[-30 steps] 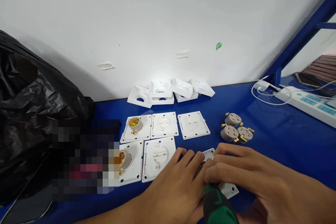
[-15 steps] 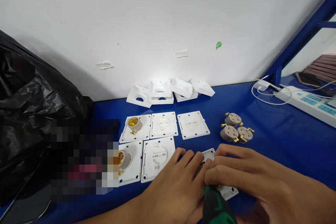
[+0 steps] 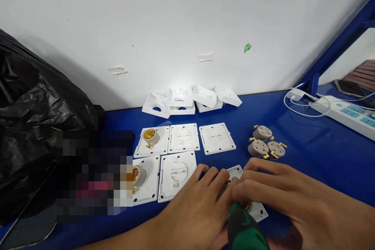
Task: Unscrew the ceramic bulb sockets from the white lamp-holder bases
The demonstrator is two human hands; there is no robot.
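My left hand (image 3: 202, 203) is closed, its curled fingers pressing a lamp holder on a white square base plate (image 3: 259, 211); most of that holder is hidden under both hands. A green and black screwdriver (image 3: 246, 229) points down at the holder's brass part (image 3: 247, 205). My right hand (image 3: 281, 199) is closed around the far side of the screwdriver, fingertips close to its front end and touching the left fingers. The tip is hidden. Left of my hands lies a bare base plate (image 3: 165, 191), beside a plate (image 3: 150, 193) bearing a lamp holder (image 3: 141, 175).
Behind are a plate with a lamp holder (image 3: 151, 137) and two bare plates (image 3: 184, 146) (image 3: 217, 146). White covers (image 3: 179, 101) lie along the wall. Three lamp holders (image 3: 258, 148) stand at right, near a power strip (image 3: 345, 115). A black bag (image 3: 38, 117) bulges at left.
The view has shifted slightly. Both hands and the screwdriver keep nearly the same pose at the plate; a little more brass shows beside the screwdriver's front end.
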